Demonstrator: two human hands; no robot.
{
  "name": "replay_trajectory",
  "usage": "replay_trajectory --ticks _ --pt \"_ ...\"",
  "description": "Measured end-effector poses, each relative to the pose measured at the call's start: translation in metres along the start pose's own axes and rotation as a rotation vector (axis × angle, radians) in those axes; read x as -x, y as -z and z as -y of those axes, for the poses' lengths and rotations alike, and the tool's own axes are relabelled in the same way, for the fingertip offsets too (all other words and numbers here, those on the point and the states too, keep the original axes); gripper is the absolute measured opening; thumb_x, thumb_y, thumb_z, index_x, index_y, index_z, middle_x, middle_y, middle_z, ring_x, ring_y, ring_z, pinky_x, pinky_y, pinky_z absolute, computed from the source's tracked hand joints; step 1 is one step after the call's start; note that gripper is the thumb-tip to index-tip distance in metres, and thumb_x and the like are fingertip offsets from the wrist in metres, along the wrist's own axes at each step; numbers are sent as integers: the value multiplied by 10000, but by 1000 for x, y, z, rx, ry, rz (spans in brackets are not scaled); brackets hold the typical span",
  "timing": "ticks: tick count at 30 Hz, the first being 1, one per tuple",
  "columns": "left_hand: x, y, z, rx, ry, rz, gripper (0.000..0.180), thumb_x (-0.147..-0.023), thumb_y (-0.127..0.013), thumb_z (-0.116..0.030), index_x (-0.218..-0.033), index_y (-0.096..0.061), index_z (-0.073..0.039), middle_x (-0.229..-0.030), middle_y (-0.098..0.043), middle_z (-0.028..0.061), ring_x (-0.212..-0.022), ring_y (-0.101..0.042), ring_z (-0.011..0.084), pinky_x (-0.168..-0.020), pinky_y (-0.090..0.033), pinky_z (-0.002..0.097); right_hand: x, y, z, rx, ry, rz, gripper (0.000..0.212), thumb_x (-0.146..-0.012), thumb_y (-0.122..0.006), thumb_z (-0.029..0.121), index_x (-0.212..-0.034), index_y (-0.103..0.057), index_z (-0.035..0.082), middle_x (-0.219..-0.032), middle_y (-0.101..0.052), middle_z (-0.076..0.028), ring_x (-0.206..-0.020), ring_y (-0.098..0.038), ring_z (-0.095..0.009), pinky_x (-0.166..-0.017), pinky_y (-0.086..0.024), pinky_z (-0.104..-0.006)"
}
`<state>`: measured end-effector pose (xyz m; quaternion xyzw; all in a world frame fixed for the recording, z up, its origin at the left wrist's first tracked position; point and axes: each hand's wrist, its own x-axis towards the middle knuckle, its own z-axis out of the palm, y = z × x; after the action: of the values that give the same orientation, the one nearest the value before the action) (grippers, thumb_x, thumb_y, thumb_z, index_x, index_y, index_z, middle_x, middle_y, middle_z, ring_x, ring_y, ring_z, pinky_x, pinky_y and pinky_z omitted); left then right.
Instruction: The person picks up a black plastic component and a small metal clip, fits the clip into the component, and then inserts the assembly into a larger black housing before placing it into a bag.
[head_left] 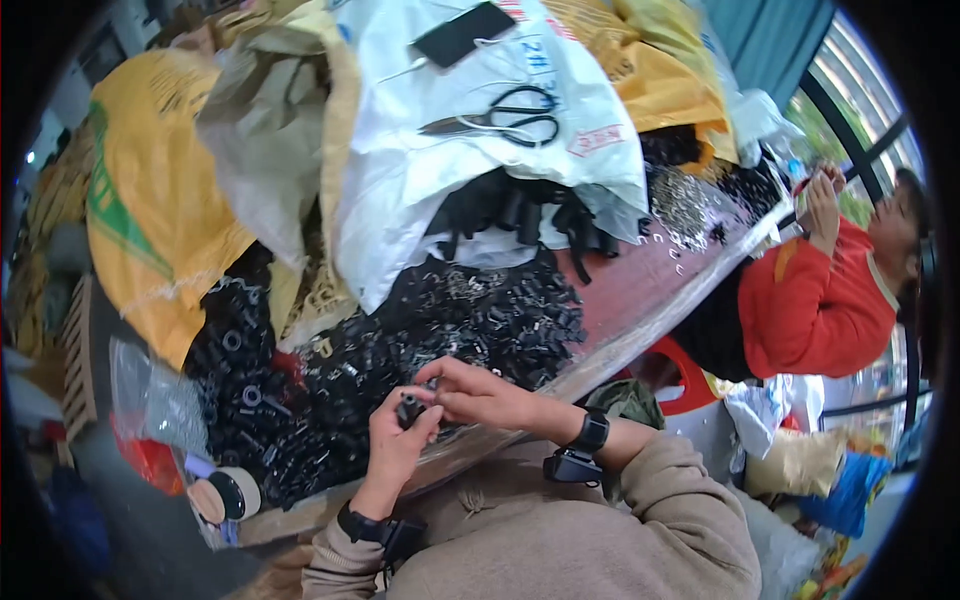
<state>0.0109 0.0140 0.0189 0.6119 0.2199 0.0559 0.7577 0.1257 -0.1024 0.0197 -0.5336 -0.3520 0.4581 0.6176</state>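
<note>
My left hand (396, 432) is closed round a small black cylindrical part (408, 409), whose ring-like end points up between thumb and fingers. My right hand (468, 396) comes in from the right, its thumb and fingers bent close together at the top of that part. Whatever those right fingertips pinch is too small to name. Both hands are above the near edge of the table, over a wide heap of small black parts (450, 310). Some metal-coloured pieces are mixed into the heap.
Scissors (505, 122) and a phone (464, 35) with a white cable lie on a white sack (400, 150). Black pieces spill from its mouth. Yellow sacks (160, 190) flank it. A round jar (238, 492) stands at the near left corner. A person in red (815, 300) sits at right.
</note>
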Motion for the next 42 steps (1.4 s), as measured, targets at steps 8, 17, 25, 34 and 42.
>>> replay_trajectory --ticks 8,17,25,34,42 --pt "0 -7 9 54 -66 -46 106 -764 -592 -86 -795 -506 -32 -633 -511 13 -533 -464 74 -487 -368 184 7 -1 -4 -211 -7 -1 200 -860 -390 70 -1055 -391 25 -711 -487 -5 -585 -419 -44 -517 -356 -196" --pt "3 -7 9 75 -134 -87 96 -781 -574 -100 -780 -499 -40 -657 -501 16 -527 -452 78 -482 -353 182 10 -2 -12 -193 -27 35 103 -861 -451 136 -868 -455 34 -642 -486 7 -508 -400 -41 -452 -327 -178" --pt "0 -8 7 246 61 0 67 -787 -543 -83 -814 -491 -50 -693 -499 15 -547 -462 85 -479 -356 187 14 2 -4 -23 -21 -39 104 -850 -470 139 -802 -479 47 -669 -518 12 -549 -428 -31 -468 -335 -175" --pt "4 5 7 790 255 262 359 -857 -454 -186 -1173 -392 -26 -890 -530 29 -755 -501 100 -618 -407 224 17 -7 13 380 44 -132 70 -775 -551 52 -756 -496 13 -628 -528 -12 -549 -496 -59 -480 -385 -225" --pt "14 5 20 532 239 202 436 -875 -437 -257 -1216 -362 5 -935 -533 28 -804 -505 96 -652 -416 221 15 -9 7 969 468 -88 136 -652 -609 51 -752 -518 39 -602 -512 -62 -532 -536 -227 -452 -415 -293"
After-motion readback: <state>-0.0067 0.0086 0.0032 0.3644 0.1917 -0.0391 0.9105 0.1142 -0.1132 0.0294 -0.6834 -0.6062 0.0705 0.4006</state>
